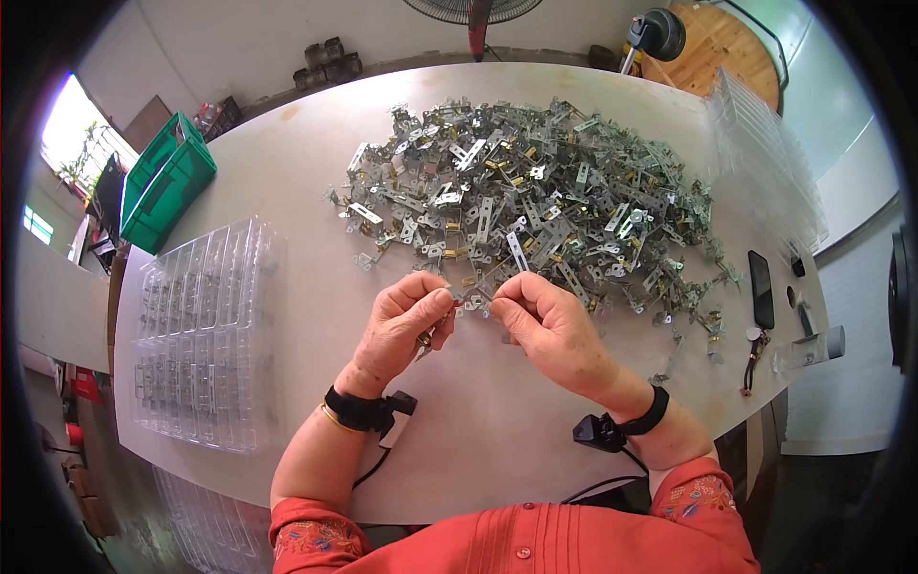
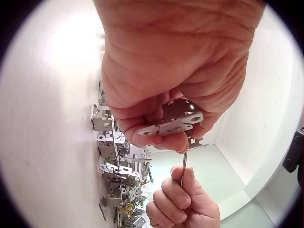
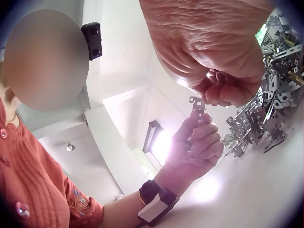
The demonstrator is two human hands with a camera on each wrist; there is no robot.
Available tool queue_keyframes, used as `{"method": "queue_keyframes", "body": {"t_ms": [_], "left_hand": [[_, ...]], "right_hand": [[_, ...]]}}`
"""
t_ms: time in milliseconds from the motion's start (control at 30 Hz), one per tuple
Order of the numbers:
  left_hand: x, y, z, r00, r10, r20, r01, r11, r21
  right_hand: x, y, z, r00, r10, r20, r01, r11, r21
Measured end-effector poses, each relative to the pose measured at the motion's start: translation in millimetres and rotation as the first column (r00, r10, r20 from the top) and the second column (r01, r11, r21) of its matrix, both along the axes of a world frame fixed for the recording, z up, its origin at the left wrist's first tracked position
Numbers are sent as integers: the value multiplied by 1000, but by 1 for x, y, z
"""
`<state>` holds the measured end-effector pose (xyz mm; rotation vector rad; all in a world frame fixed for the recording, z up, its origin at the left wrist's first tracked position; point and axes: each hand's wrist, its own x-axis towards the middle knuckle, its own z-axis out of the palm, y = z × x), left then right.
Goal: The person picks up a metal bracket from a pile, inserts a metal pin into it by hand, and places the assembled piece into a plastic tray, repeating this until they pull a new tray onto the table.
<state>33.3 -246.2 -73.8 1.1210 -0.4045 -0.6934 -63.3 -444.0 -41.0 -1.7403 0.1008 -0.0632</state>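
Note:
Both hands meet in front of a large heap of small metal brackets (image 1: 516, 201). My left hand (image 1: 406, 316) holds a stamped metal bracket (image 2: 173, 126) with round holes, its fingers curled about it. In the right wrist view a notched metal end (image 3: 197, 103) stands out above the left thumb and fingertips. Facing it, my right hand (image 1: 555, 325) pinches a thin metal piece (image 2: 185, 164), seen edge-on as a narrow rod. Its upper end reaches the left fingertips in the left wrist view; the right palm hides its lower end.
Clear plastic trays (image 1: 201, 335) with parts in their compartments lie at left, below a green crate (image 1: 167, 182). More clear trays (image 1: 765, 158) stand at the right edge. A black phone (image 1: 761, 290) lies nearby. Cables run from both wrist cameras towards the table's front edge.

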Motion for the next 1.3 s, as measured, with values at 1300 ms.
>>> {"method": "queue_keyframes", "body": {"t_ms": [1300], "left_hand": [[-11,-2,3,897,-100,430,-12,968,250]], "right_hand": [[-1,-2,10,994,97,-45,-87,979,184]]}}
